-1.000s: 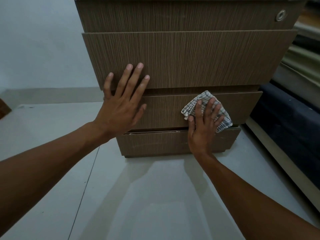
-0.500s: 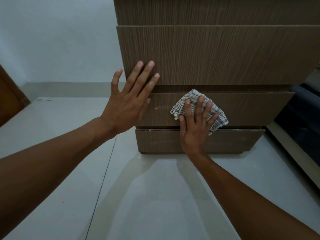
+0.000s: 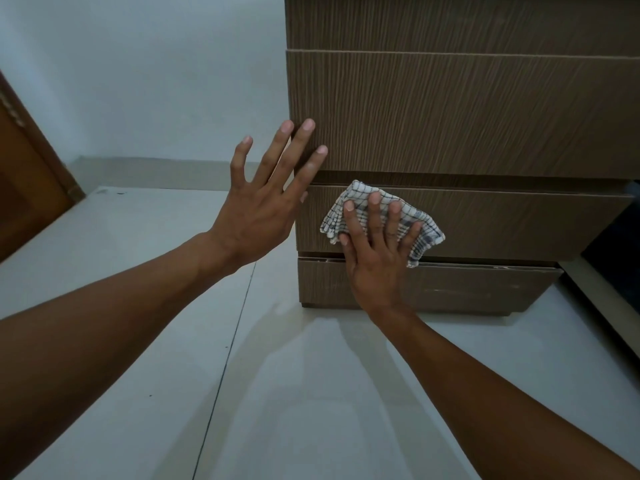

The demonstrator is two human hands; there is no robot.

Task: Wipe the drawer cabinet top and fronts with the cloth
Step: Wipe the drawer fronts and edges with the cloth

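Pale tiled floor (image 3: 294, 393), drawer cabinet (image 3: 450, 116) ahead | your right hand (image 3: 377, 258), fingers straight, presses the cloth (image 3: 334, 220) flat on the second-lowest drawer front (image 3: 519, 223) to wipe | left hand (image 3: 259, 216) open, fingertips at the front above, seemingly steadying the cabinet

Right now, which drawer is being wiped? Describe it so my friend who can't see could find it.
Find the brown wood-grain drawer cabinet standing on the pale floor. Count up from the floor to its second drawer front, the short one under a much taller front. It alone has a checked cloth pressed flat against its left end by the right hand.
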